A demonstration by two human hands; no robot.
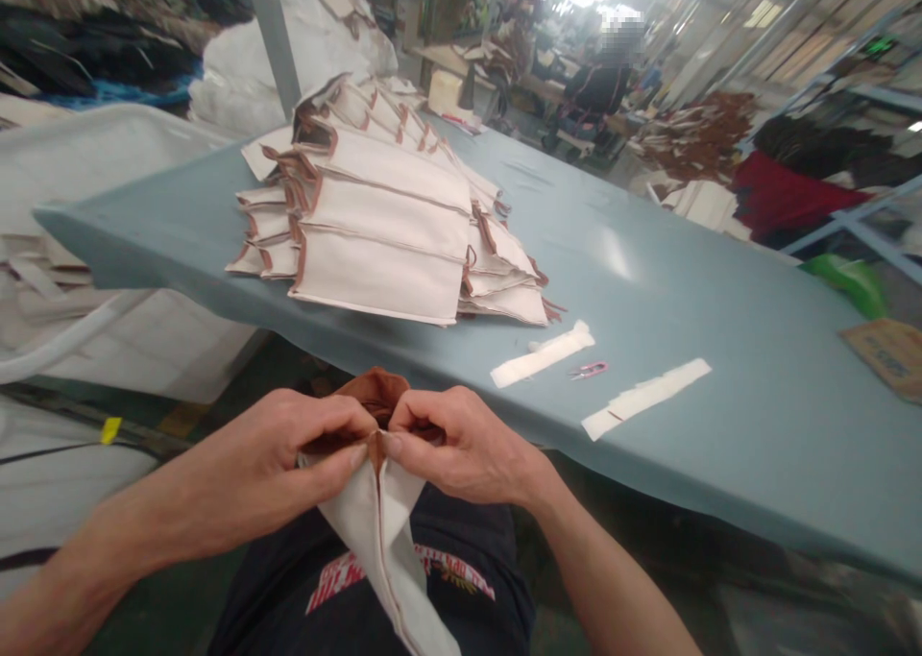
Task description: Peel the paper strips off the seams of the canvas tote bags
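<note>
A white fabric piece with brown lining point(389, 550) hangs in front of my lap, below the table's near edge. My left hand point(306, 454) pinches its upper edge between thumb and fingers. Close beside it, my right hand point(450, 445) pinches the same edge from the other side. A brown seam runs down the fabric between both hands. On the blue-grey table point(648, 301) beyond lies a pile of similar white pieces with brown trim point(385, 238).
Two bundles of white strips point(544, 356) point(648, 397) lie on the table with small pink snips point(591, 370) between them. A cardboard piece point(885, 353) is at the right. A white bin point(151, 349) stands at the left. A person point(597, 89) sits far back.
</note>
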